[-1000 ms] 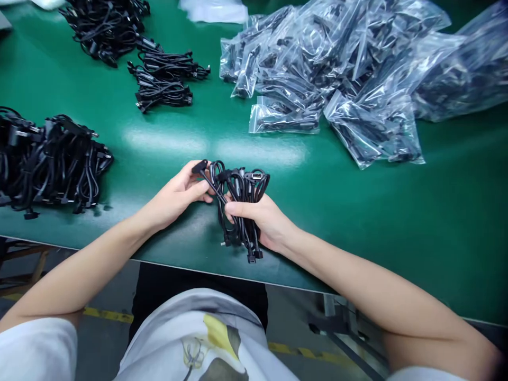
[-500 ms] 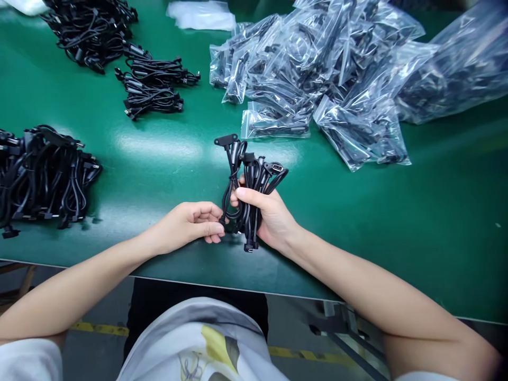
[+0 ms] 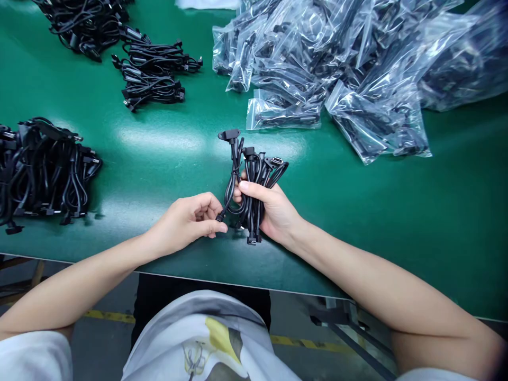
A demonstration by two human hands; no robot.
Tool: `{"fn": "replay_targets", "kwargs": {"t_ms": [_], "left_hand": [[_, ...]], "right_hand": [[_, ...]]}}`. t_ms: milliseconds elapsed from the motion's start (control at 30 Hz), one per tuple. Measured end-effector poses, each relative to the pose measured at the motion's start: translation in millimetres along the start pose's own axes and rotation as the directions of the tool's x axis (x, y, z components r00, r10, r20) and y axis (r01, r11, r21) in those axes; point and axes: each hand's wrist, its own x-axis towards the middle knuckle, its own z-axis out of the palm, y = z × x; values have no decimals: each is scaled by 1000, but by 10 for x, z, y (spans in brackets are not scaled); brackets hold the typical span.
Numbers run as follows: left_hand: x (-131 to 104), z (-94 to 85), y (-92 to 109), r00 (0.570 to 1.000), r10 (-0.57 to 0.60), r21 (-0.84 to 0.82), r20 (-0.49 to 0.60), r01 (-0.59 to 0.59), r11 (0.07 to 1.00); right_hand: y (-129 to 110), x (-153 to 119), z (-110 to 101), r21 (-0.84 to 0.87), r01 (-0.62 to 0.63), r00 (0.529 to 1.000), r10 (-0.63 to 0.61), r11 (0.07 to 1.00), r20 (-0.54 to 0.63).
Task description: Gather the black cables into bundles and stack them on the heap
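Observation:
A bunch of black cables [image 3: 254, 203] is gripped in my right hand [image 3: 278, 211], its thumb pressed across the front. At the bunch's left side hangs one looped cable [image 3: 234, 169] with a flat, eared connector at its top. The lower end of that cable meets the curled fingers of my left hand [image 3: 194, 219], which are closed around its small plug. Both hands are just above the green table, near its front edge. My right palm hides part of the bunch.
Cable piles lie at the left [image 3: 47, 174], at the upper left [image 3: 85, 24] and upper middle-left [image 3: 153, 74] of the green table [image 3: 159, 143]. Clear bags of cables [image 3: 309, 58] are heaped at the upper right. White sheets [image 3: 206, 4] show at the top edge.
The view has shifted slightly, moving the bags and piles upward in the picture. The looped cable's lower plug has turned a little leftward with my left fingers. Both hands keep their hold.

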Motion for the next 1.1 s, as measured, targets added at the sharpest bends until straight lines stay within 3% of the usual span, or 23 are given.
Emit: {"fn": "replay_targets", "kwargs": {"t_ms": [333, 567, 700, 767, 867, 933, 1033, 1100], "left_hand": [[26, -19, -62, 988, 149, 239, -30, -138, 961], [26, -14, -80, 988, 154, 255, -23, -143, 956], [15, -13, -40, 989, 144, 240, 35, -148, 960], [1, -19, -14, 985, 143, 276, 98, -165, 947], [-27, -25, 0, 964, 153, 327, 218, -220, 919], [-43, -26, -12, 945, 178, 359, 274, -272, 893], [-58, -35, -38, 941, 185, 406, 284, -293, 865], [-69, -58, -39, 959, 158, 433, 233, -248, 866]], "right_hand": [[-87, -96, 50, -113, 90, 978, -66, 990, 199], [-88, -117, 46, -118, 96, 975, -70, 988, 209], [-83, -97, 53, -65, 58, 979, -44, 996, 197], [-75, -98, 53, -49, -24, 969, 35, 999, 243], [-77, -112, 48, -172, -160, 939, 204, 972, 278], [-107, -118, 68, -285, -173, 932, 250, 943, 261], [-227, -56, 200, -514, -38, 952, 187, 857, 242], [-355, 83, 389, -727, 164, 963, 51, 667, 264]]}}
